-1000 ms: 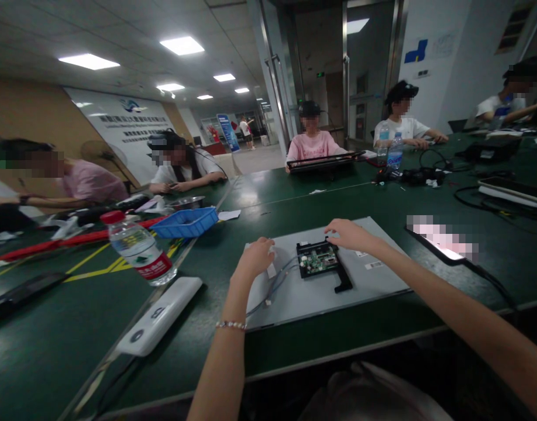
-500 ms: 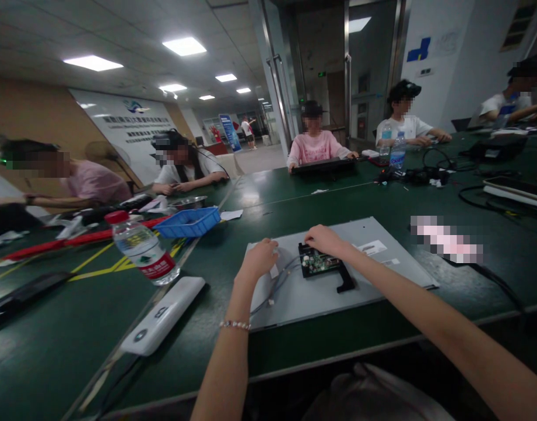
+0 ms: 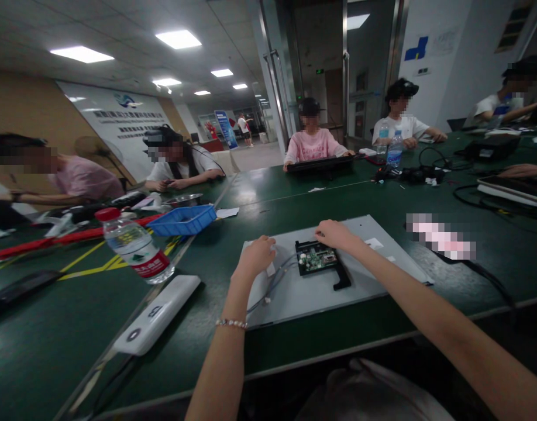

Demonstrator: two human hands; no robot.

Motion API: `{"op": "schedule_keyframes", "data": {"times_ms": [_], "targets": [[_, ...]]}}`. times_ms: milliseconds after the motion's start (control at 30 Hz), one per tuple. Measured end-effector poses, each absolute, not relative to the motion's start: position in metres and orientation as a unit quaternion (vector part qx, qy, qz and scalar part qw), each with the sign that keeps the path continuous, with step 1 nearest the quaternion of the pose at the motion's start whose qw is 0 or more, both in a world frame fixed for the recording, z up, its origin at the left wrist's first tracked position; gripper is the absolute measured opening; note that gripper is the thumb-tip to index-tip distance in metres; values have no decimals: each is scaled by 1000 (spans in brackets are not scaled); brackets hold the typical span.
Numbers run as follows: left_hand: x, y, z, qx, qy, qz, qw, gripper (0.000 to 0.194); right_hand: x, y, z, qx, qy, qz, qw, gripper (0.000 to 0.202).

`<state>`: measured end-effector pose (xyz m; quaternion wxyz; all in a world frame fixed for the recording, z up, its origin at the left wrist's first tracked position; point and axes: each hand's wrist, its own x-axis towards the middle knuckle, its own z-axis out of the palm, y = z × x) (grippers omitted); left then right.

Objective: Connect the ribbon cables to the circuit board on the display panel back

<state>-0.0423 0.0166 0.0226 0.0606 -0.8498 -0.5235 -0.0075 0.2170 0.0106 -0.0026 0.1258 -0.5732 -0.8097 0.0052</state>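
Note:
A flat grey metal panel (image 3: 290,307) lies on the green table in front of me. On it sits a green circuit board (image 3: 315,260) in a black plastic bracket (image 3: 342,278). My right hand (image 3: 336,235) is at the bracket's far right edge, fingertips pinched together; whatever they hold is hidden. My left hand (image 3: 256,257) is over the panel's left part, fingers curled in, with their contents unclear. Just below those fingers is a small white tag (image 3: 271,270). Thin grey cables (image 3: 275,286) run from the board's left side towards the panel's near left corner.
Left of the panel are a white power bank (image 3: 158,316) with a cord, a water bottle (image 3: 137,248) and a blue plastic tray (image 3: 185,221). A pixelated pink object (image 3: 441,237) with a black cable lies to the right. Several people sit around the table (image 3: 286,199).
My right hand has shifted right along the bracket's far edge, uncovering more of the board. My left hand stays near the tag. The whole view has moved slightly.

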Motion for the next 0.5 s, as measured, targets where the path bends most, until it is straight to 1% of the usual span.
{"op": "schedule_keyframes", "data": {"times_ms": [167,300,367,400,500], "targets": [[-40,14,26,-848,-523,-27,82,32,209,9,-6,-582,-802,-30,129,32],[-19,-7,59,-845,-524,-78,78,27,203,9,-12,-584,-800,-52,128,28],[-2,-38,82,-850,-506,-138,55,26,201,10,-15,-587,-797,-60,131,26],[5,-61,91,-859,-474,-186,47,26,201,11,-16,-588,-795,-63,132,25],[10,-147,96,-864,-385,-323,8,25,201,12,-17,-590,-794,-66,132,25]]}}
